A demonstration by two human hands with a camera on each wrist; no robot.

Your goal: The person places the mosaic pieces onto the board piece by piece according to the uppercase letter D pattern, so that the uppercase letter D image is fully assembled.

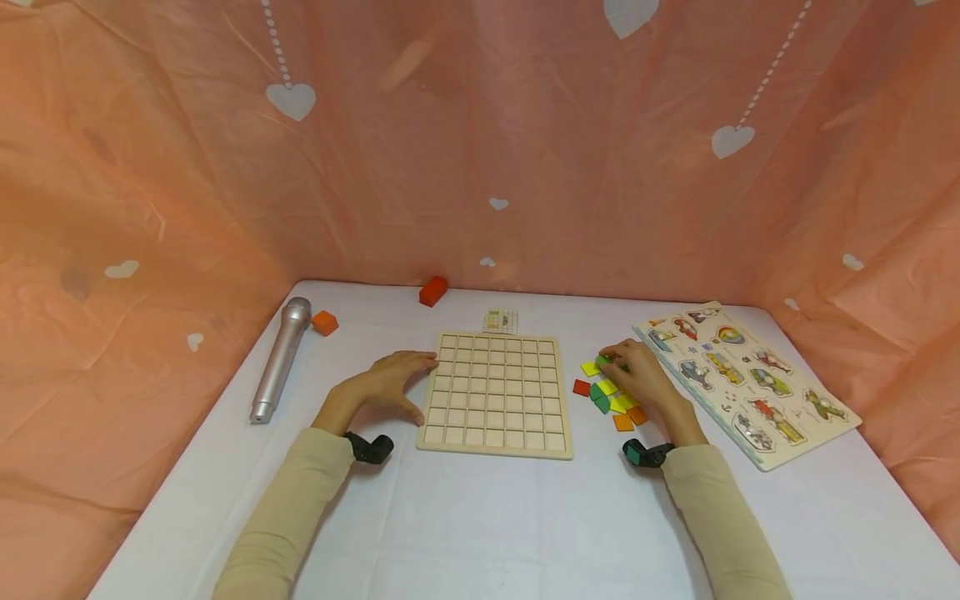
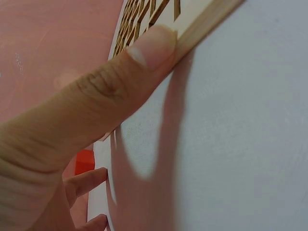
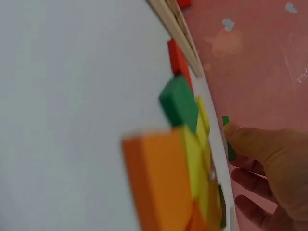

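A wooden grid board (image 1: 495, 453) with blank square cells lies flat on the white table. My left hand (image 1: 386, 382) is spread along its left side; the thumb (image 2: 153, 48) touches the board's edge and the fingers are held loosely straight. To the right of the board, my right hand (image 1: 643, 377) pinches a green tile (image 3: 231, 153) between thumb and fingers, above a small heap of tiles. In that heap are a red tile (image 1: 581, 387), a dark green tile (image 1: 600, 398), several yellow tiles (image 1: 591, 368) and orange tiles (image 1: 623, 423).
A small patterned card (image 1: 500, 321) lies behind the board. At the right is a picture puzzle board (image 1: 738, 379) with vehicle pieces. A silver microphone (image 1: 281, 360), an orange block (image 1: 325, 322) and a red block (image 1: 432, 292) lie at the left and back. Pink curtains (image 1: 420, 167) enclose the table.
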